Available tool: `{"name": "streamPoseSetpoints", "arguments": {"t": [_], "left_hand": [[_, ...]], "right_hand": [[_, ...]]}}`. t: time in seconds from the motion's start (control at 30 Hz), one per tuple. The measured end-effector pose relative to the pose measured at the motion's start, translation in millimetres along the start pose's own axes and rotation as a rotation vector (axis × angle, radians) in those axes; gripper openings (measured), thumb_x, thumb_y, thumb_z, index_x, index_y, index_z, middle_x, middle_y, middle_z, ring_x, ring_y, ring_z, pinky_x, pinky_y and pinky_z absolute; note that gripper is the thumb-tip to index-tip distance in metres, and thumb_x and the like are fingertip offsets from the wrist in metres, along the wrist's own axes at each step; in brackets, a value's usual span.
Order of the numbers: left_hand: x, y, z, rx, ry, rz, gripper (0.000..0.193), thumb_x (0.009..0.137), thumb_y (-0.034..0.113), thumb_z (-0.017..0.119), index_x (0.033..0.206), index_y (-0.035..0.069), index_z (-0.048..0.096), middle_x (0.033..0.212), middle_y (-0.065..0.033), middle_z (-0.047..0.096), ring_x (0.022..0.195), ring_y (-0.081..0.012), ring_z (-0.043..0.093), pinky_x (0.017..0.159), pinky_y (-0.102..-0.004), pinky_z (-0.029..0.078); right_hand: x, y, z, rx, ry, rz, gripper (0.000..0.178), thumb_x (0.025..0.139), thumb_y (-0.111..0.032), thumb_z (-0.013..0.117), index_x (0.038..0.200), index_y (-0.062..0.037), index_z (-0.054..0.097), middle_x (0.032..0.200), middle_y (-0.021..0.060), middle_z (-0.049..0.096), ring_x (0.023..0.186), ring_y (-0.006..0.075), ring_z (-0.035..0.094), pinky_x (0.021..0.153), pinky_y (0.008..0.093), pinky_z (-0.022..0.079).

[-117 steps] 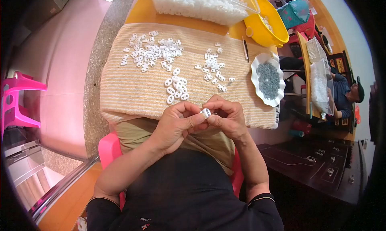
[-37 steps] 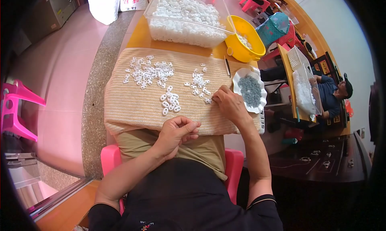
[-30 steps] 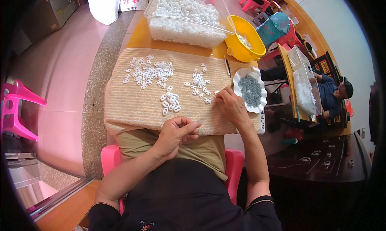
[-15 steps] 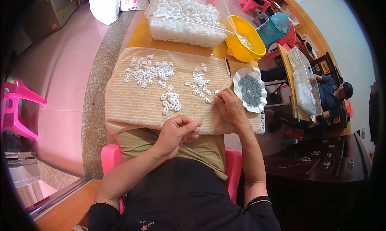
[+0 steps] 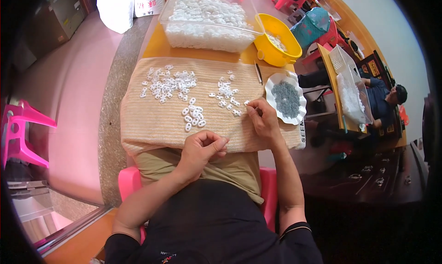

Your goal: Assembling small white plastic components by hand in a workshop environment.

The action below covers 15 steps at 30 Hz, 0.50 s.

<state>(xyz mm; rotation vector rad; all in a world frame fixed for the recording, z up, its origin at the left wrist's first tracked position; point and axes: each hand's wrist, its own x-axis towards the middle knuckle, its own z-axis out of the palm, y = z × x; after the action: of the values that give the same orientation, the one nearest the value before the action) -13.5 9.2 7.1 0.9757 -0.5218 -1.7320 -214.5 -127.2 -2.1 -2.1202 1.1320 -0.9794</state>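
Fisheye head cam (L of pair) looked down over wearer's torso [image 5: 207, 218] to L hand [image 5: 204, 150], R hand [image 5: 263, 120] & striped towel [image 5: 152, 119], v. near. View was upright, bent nr rim.

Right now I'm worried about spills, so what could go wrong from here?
The right hand is close beside the scalloped white dish, so a bump might tip out its small grey pieces. The loose white two-holed pieces lie in separate groups on the striped cloth; a tug on it could mix them.

Yellow table [image 5: 154, 47], striped towel [image 5: 152, 121], white pieces [image 5: 168, 83], scalloped dish [image 5: 291, 121], clear bin [image 5: 209, 45], basin [image 5: 271, 57]
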Motion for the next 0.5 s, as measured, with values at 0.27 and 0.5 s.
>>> {"name": "streamPoseSetpoints", "arguments": {"t": [0.27, 0.5], "left_hand": [[23.5, 30.4, 34.1, 0.8, 0.052, 0.475, 0.01, 0.085, 0.007, 0.065, 0.093, 0.001, 0.066, 0.081, -0.0044, 0.066, 0.071, -0.0095, 0.061, 0.065, -0.0238, 0.05], [114.3, 46.9, 55.3, 1.351, -0.032, 0.621, 0.019, 0.077, 0.016, 0.067, 0.092, 0.004, 0.067, 0.084, -0.0165, 0.067, 0.079, -0.03, 0.066, 0.07, -0.0373, 0.052]], "right_hand": [[-6.9, 4.5, -7.6, 0.297, 0.101, 0.293, 0.012, 0.094, -0.014, 0.057, 0.091, -0.0021, 0.059, 0.065, -0.0058, 0.051, 0.054, 0.0005, 0.042, 0.047, 0.0182, 0.034], [-9.2, 7.6, -14.2, 0.399, 0.115, 0.329, 0.015, 0.093, -0.017, 0.059, 0.093, -0.0023, 0.059, 0.067, -0.0041, 0.053, 0.061, 0.0034, 0.046, 0.052, 0.0206, 0.038]]}}
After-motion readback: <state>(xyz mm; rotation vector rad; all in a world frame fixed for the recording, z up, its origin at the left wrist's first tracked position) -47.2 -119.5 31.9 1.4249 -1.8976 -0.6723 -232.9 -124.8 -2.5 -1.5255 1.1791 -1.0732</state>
